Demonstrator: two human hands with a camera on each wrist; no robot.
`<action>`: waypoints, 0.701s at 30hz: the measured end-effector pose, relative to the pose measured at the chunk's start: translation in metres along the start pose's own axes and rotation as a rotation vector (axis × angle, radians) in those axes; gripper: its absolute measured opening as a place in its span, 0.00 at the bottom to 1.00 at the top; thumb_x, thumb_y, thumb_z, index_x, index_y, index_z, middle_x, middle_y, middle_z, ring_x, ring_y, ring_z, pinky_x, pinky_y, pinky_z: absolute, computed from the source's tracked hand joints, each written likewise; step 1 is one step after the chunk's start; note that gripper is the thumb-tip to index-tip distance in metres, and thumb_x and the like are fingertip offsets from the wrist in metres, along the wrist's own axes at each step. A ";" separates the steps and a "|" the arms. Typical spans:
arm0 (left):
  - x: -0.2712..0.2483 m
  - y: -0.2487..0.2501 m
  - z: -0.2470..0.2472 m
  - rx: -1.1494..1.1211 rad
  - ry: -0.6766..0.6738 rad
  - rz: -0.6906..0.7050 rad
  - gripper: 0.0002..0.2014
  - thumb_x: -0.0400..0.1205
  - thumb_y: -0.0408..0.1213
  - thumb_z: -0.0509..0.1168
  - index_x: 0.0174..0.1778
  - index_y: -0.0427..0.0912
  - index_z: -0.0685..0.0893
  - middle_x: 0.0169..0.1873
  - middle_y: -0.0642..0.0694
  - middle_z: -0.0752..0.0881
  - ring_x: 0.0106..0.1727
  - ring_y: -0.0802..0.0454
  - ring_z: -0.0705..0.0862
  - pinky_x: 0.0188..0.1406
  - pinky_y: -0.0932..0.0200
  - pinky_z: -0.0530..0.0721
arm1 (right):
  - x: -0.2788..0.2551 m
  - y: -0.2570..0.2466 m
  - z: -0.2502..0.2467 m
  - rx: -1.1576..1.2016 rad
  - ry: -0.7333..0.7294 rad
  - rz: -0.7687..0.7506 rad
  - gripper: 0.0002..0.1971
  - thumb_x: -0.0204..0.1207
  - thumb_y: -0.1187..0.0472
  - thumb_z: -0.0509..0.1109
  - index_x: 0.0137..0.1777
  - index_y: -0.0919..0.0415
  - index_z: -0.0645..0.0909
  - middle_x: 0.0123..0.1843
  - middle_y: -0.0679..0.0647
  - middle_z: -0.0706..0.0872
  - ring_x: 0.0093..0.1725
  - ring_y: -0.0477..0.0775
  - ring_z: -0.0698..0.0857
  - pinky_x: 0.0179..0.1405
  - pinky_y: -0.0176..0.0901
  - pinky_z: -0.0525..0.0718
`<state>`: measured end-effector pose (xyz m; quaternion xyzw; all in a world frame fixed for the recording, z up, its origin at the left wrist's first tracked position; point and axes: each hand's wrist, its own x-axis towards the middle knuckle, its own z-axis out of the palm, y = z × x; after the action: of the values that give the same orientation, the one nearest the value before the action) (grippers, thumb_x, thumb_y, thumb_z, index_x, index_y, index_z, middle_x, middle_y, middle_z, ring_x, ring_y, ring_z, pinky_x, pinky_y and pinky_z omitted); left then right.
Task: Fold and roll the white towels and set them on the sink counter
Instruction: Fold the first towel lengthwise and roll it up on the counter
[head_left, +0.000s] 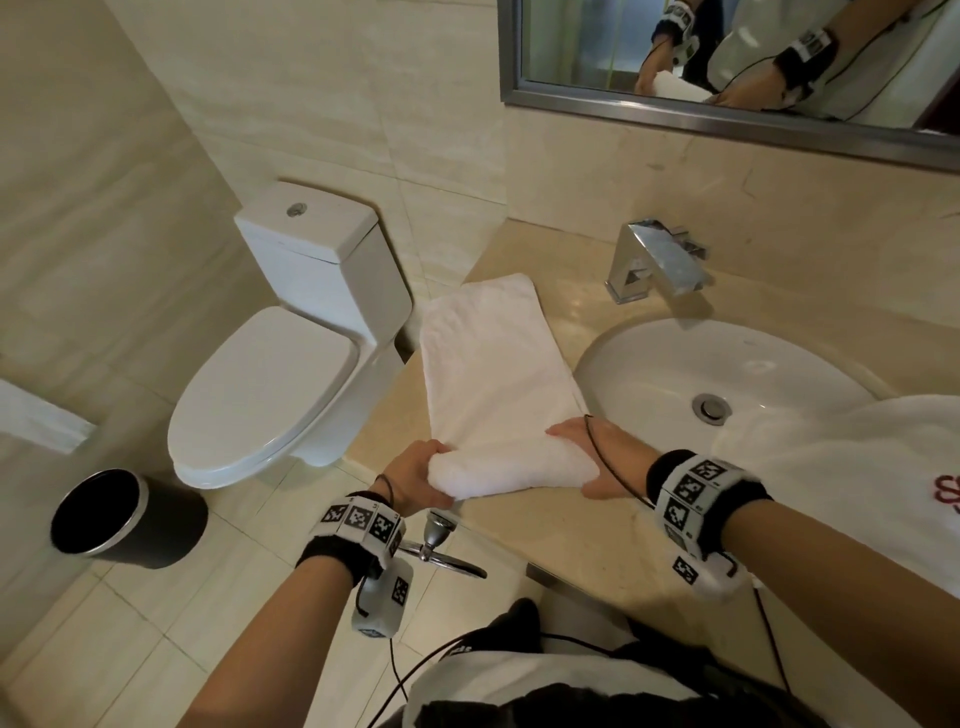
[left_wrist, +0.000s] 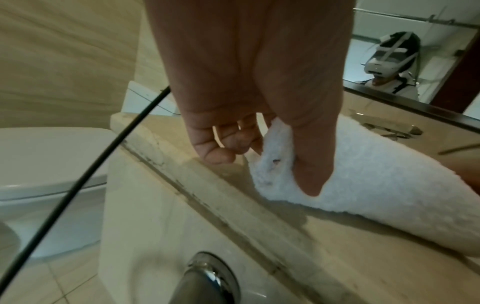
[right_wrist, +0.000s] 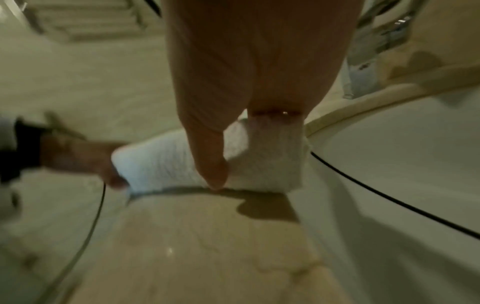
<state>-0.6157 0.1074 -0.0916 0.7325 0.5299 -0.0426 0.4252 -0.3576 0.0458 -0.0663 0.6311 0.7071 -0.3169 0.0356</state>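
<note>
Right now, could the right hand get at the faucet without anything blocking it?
Probably yes. The right hand grips the towel roll beside the basin; only open basin and bare counter lie between it and the faucet. It must let go first.

- Walls (head_left: 270, 93): large beige stone-look tiles with faint horizontal veining, pale grout lines.
- Floor (head_left: 171, 613): cream square tiles, glossy.
- Toilet (head_left: 270, 374): white, one-piece, lid closed, chrome flush button on the cistern top; stands just beside the counter's left end.
- Waste bin (head_left: 111, 512): black, round, metal rim, on the floor in front of the toilet.
- Mirror (head_left: 727, 62): wall-mounted above the counter, brushed metal frame.
- Basin (head_left: 675, 384): white, oval, set under the counter, chrome drain.
- Faucet (head_left: 657, 265): chrome, angular, behind the basin.
- Chrome rail fitting (head_left: 441, 545): on the counter's front face.
- Light: warm, soft.
</note>
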 end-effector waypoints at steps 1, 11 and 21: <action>0.000 -0.001 -0.001 0.020 -0.001 -0.006 0.41 0.50 0.49 0.74 0.60 0.37 0.79 0.56 0.43 0.80 0.58 0.45 0.79 0.59 0.56 0.77 | 0.002 0.001 0.002 -0.027 -0.028 0.002 0.18 0.62 0.63 0.68 0.53 0.49 0.78 0.49 0.46 0.83 0.49 0.46 0.83 0.46 0.37 0.81; -0.007 -0.016 0.000 -0.249 -0.050 -0.056 0.34 0.46 0.45 0.73 0.51 0.42 0.81 0.39 0.62 0.83 0.44 0.65 0.82 0.45 0.75 0.78 | 0.007 -0.004 -0.010 -0.122 -0.190 0.095 0.19 0.78 0.65 0.62 0.68 0.58 0.76 0.65 0.57 0.81 0.53 0.53 0.80 0.47 0.38 0.73; -0.009 -0.018 0.002 -0.494 0.045 -0.063 0.32 0.73 0.23 0.71 0.70 0.37 0.64 0.59 0.42 0.74 0.56 0.48 0.79 0.48 0.66 0.84 | 0.029 -0.001 -0.019 0.116 -0.300 0.303 0.35 0.69 0.74 0.61 0.79 0.61 0.63 0.69 0.62 0.72 0.67 0.61 0.74 0.45 0.39 0.76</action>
<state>-0.6334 0.1009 -0.0986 0.5903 0.5562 0.0910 0.5779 -0.3579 0.0801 -0.0633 0.6768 0.5717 -0.4385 0.1512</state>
